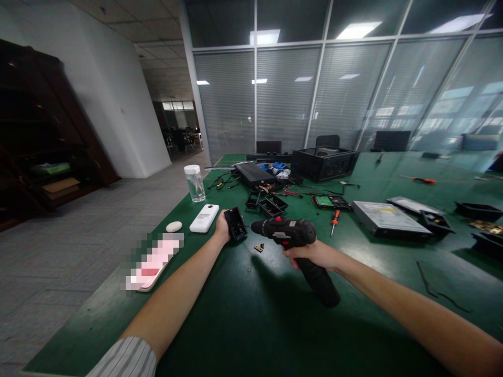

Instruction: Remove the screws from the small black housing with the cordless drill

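Note:
My right hand (308, 253) is wrapped round the handle of a black cordless drill (288, 230) with red accents. Its chuck points left, and the bit reaches toward a small black open-sided plastic housing (236, 224). I cannot tell whether the bit touches it. My left hand (223, 226) grips that housing from its left side, tilted above the table, with dark parts inside. On the table just below the drill's nose lies a small brownish part (259, 247). Several similar black plastic frames (272, 205) sit beyond the housing.
On the left are a white power bank (205, 218), a white oval case (174, 226), a blurred-out pink phone (157, 262) and a water bottle (195, 184). An orange screwdriver (335, 222) and a metal disc drive (389, 219) lie right. A black computer case (324, 162) stands behind.

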Motion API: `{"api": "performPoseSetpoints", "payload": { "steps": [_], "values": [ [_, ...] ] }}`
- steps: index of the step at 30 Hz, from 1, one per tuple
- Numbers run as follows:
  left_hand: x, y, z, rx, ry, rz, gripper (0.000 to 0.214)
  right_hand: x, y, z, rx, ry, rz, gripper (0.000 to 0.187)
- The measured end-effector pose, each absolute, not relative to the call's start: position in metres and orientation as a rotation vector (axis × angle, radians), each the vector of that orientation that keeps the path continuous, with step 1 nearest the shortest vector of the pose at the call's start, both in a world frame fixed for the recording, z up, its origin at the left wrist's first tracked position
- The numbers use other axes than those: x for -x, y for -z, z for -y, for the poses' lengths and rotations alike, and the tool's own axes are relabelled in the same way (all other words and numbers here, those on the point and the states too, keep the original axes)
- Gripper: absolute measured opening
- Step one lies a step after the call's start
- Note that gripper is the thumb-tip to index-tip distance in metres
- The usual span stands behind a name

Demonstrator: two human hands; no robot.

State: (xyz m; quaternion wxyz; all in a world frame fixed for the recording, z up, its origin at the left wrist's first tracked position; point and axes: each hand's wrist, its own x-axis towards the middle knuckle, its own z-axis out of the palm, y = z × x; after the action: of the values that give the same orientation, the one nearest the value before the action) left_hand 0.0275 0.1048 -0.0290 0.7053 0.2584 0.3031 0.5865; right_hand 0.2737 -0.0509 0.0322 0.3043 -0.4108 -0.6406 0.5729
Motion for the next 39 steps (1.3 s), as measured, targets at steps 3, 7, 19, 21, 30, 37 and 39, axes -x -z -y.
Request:
{"api": "performPoseSetpoints", "payload": {
  "steps": [3, 7, 19, 21, 30, 37, 39],
  "values": [
    [-0.0271, 0.0298, -0.1052, -0.597, -1.297, -0.671, 0.033, -0.2734, -0.0319, 0.0505, 1.092, -1.51, 1.685, 0.013],
    [-0.0278, 0.0282, -0.1034, -0.574, -1.303, -0.677, 0.03, -0.2737, -0.0316, 0.05, 1.082, -1.53, 1.68, 0.013],
    [-0.0278, 0.0284, -0.1039, -0.576, -1.307, -0.667, 0.029, -0.2754, -0.0293, 0.0489, 1.046, -1.524, 1.702, 0.013],
    [-0.0275, 0.0291, -0.1045, -0.586, -1.304, -0.664, 0.03, -0.2752, -0.0299, 0.0491, 1.054, -1.521, 1.694, 0.013],
    [-0.0276, 0.0291, -0.1028, -0.568, -1.31, -0.66, 0.028, -0.2728, -0.0319, 0.0518, 1.148, -1.534, 1.671, 0.014],
    [-0.0271, 0.0308, -0.1044, -0.581, -1.323, -0.702, 0.029, -0.2739, -0.0277, 0.0483, 1.108, -1.56, 1.67, 0.012],
    [-0.0269, 0.031, -0.1045, -0.582, -1.323, -0.703, 0.029, -0.2735, -0.0288, 0.0486, 1.107, -1.558, 1.668, 0.012]
  ]
}}
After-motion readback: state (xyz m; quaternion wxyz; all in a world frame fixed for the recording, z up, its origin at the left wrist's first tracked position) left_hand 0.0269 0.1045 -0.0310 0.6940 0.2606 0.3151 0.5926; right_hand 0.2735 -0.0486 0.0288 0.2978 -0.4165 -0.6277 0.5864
